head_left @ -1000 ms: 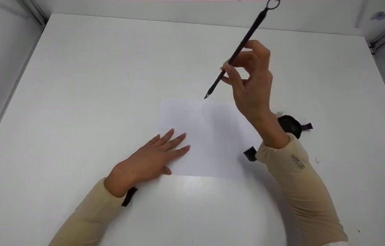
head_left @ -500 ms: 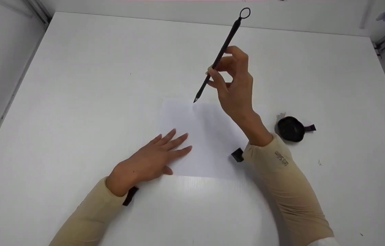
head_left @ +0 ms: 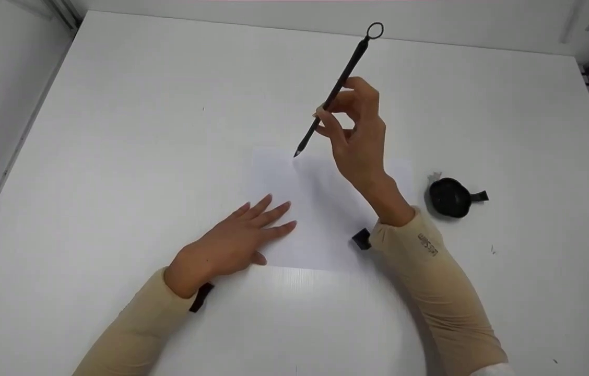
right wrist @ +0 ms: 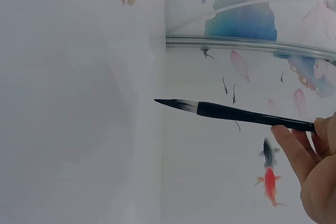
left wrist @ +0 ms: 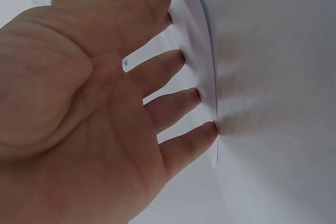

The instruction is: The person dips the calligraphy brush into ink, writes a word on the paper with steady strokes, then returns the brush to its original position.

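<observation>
Brush (head_left: 349,68), pinched in my right hand (head_left: 361,138), is aiming at the paper's (head_left: 320,243) far edge; left hand (head_left: 226,245) is lying spread on its near-left corner, surface (head_left: 117,146) stretching leftward, right sleeve (head_left: 446,282) reading "Let's Slim".

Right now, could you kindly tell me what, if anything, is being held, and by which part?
The right grip holds the brush by the middle of its handle, clear of the bristles; the left grip, spread on the paper, holds nothing.

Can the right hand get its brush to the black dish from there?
Likely yes: the black dish sits uncovered right of the paper; nothing visible blocks the calligraphy brush in the right hand.
</observation>
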A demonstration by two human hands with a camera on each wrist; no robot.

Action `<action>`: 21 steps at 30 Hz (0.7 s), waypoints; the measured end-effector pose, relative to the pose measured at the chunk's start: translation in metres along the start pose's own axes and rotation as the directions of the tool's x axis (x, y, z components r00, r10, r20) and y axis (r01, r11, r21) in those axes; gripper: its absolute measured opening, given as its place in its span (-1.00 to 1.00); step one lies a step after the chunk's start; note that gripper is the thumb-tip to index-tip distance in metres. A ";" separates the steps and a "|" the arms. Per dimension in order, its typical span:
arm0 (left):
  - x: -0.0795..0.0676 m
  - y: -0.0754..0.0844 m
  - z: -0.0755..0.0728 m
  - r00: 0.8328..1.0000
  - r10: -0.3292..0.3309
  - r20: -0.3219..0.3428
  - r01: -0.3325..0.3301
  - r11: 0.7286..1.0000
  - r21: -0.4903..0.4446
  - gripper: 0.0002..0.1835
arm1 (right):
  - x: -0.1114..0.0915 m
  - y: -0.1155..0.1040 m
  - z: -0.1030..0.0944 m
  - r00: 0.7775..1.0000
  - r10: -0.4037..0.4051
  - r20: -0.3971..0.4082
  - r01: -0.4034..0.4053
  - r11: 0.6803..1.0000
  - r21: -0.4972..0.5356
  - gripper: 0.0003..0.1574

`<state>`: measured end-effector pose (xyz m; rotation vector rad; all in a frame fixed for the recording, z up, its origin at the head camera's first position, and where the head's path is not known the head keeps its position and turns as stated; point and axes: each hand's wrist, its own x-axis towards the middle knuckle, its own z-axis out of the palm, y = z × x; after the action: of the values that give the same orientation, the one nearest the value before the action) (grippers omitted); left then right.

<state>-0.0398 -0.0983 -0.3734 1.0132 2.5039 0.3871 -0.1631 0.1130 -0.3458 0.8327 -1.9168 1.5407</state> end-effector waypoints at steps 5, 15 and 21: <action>0.000 0.001 0.000 1.000 -0.002 0.003 0.002 1.000 0.007 -0.19 | -0.002 0.002 0.002 1.000 -0.020 -0.009 0.021 1.000 0.002 -0.45; 0.000 0.003 0.000 1.000 0.006 0.007 -0.006 1.000 0.004 -0.19 | -0.006 0.005 0.003 0.999 -0.052 -0.005 0.052 0.998 -0.043 -0.44; -0.003 0.002 -0.001 1.000 0.017 -0.016 -0.017 1.000 0.005 -0.19 | -0.005 0.006 0.006 0.996 -0.086 0.009 0.087 0.994 -0.065 -0.43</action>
<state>-0.0372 -0.0986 -0.3712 1.0374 2.5131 0.3955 -0.1644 0.1088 -0.3541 0.8811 -1.8997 1.4180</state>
